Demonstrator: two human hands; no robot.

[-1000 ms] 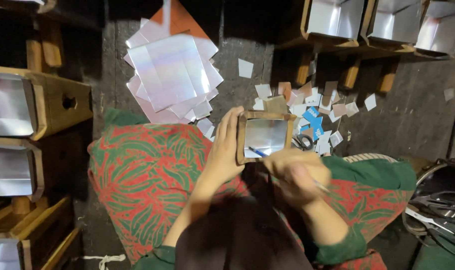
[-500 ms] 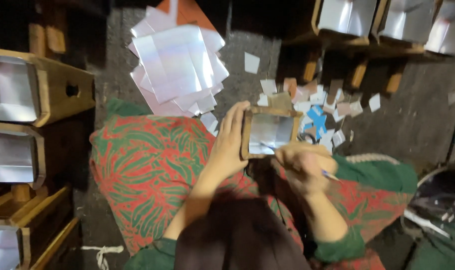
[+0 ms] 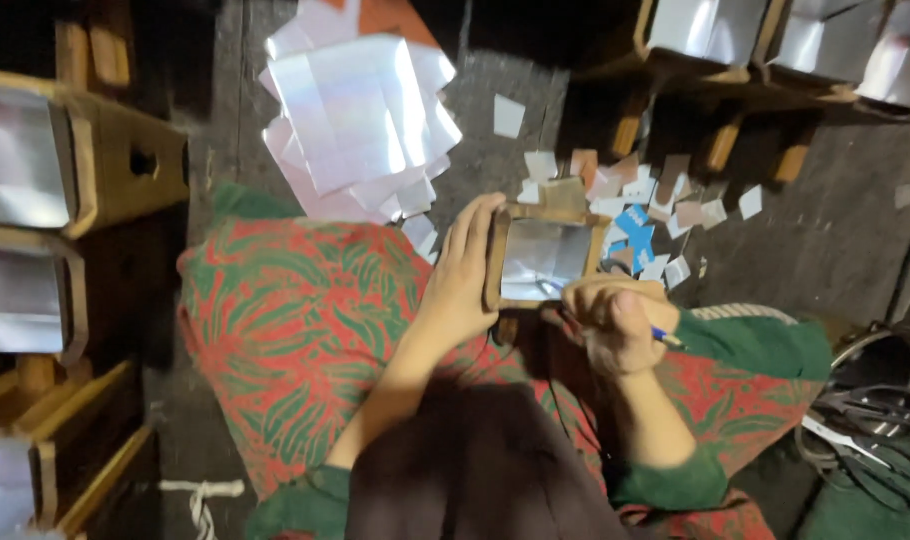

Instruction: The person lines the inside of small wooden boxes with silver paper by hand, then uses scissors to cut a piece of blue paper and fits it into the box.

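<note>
Left hand (image 3: 462, 290) grips the small foil-lined wooden box (image 3: 542, 256) at 9 o'clock; right hand (image 3: 615, 322), fingers closed on a blue pen (image 3: 663, 336), works at 5. Probably best to keep that box steady.

Floor workshop — foil-lined wooden boxes (image 3: 70, 165); paper scraps (image 3: 635, 200); scissors (image 3: 860, 440)

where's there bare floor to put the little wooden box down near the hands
Bare dark floor lies right of the scattered paper scraps, below the wooden boxes at top right. A narrow strip runs between the foil sheet pile and the scraps. Straight ahead of the small wooden box it is crowded.
</note>
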